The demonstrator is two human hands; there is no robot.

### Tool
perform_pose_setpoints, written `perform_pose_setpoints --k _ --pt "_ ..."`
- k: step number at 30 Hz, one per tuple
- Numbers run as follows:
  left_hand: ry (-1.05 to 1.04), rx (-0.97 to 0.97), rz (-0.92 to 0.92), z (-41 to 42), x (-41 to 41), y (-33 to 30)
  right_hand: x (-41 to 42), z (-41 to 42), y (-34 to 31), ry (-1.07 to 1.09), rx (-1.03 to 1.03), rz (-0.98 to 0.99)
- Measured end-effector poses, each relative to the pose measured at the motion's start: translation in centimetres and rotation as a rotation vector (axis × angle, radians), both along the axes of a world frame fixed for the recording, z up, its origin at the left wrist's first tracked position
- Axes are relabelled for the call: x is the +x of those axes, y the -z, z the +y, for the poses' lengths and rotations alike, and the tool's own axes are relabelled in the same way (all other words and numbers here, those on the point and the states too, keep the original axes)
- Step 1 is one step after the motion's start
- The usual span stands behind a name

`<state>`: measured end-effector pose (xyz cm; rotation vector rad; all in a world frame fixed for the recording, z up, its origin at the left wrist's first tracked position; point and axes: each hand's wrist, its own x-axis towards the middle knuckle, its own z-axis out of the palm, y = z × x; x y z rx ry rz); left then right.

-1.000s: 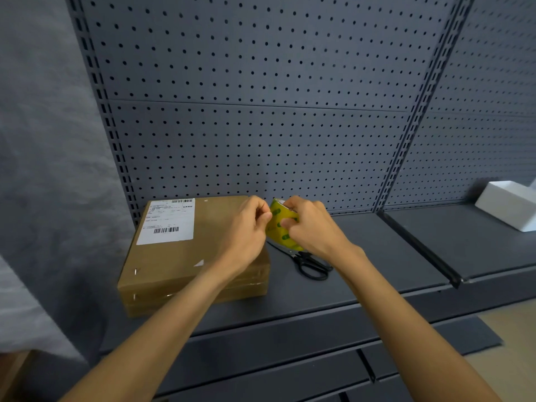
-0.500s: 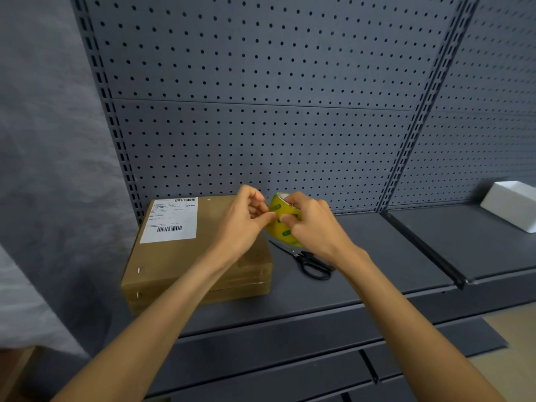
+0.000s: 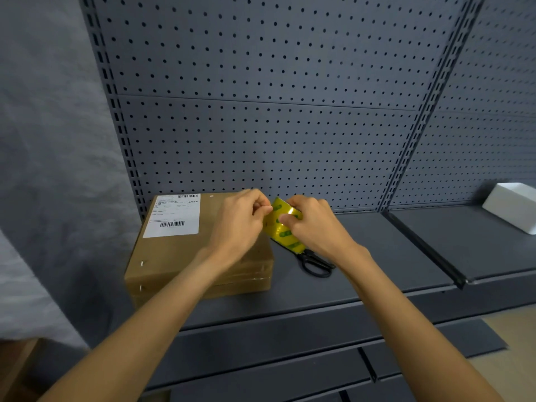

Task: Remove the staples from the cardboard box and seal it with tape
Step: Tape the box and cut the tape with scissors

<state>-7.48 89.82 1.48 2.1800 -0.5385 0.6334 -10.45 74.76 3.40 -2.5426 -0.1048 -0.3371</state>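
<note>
A flat brown cardboard box (image 3: 179, 256) with a white shipping label lies on the dark shelf (image 3: 362, 271), and small metal staples show near its front left corner. Just above the box's right edge I hold a yellow tape roll with green print (image 3: 282, 227). My right hand (image 3: 316, 227) grips the roll from the right. My left hand (image 3: 240, 224) pinches at the roll's upper left edge with thumb and fingertips. Black scissors (image 3: 314, 264) lie on the shelf below the roll, partly hidden by my right hand.
A dark pegboard wall (image 3: 261, 126) rises right behind the shelf. A white box (image 3: 513, 204) sits on the neighbouring shelf section at far right, past a raised divider rail (image 3: 426, 250). A grey wall is on the left.
Both hands and the tape roll have stayed over the box's right edge. My left fingertips have shifted slightly on the roll's edge. The view has drifted a little.
</note>
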Motion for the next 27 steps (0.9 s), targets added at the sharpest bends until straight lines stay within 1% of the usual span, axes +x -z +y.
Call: perform_pose_setpoints --k 3,8,10,11,15,17,20,23,25,27 --pt "0.006 0.044 -0.079 -0.1 -0.6 0.4 0.1 -0.2 0.1 0.039 -0.076 0.017" --pt "0.034 0.080 -0.058 -0.4 -1.1 1.1 0.6 0.0 0.6 0.061 -0.121 0.064" --pt "0.025 0.043 -0.025 -0.2 -1.2 0.9 0.5 -0.5 0.7 0.038 -0.068 0.064" --pt "0.031 -0.002 0.029 0.1 -1.1 0.6 0.3 -0.9 0.8 0.012 -0.023 0.063" --pt "0.149 -0.209 0.354 0.8 0.1 -0.4 -1.1 -2.4 1.1 -0.106 0.206 0.097" --pt "0.197 -0.254 0.431 0.7 0.2 -0.4 -1.4 -2.7 1.3 -0.125 0.342 0.112" --pt "0.220 -0.280 0.457 0.4 0.2 -0.2 -1.8 -2.8 1.4 -0.174 0.499 0.148" --pt "0.209 -0.283 0.465 0.3 0.4 -0.3 -2.4 -3.4 1.5 -0.240 0.588 0.198" --pt "0.209 -0.257 0.464 0.3 0.5 -0.3 -2.6 -3.9 1.6 -0.222 0.551 0.195" --pt "0.202 -0.213 0.448 0.1 0.4 -0.3 -2.4 -4.2 1.6 -0.173 0.468 0.157"
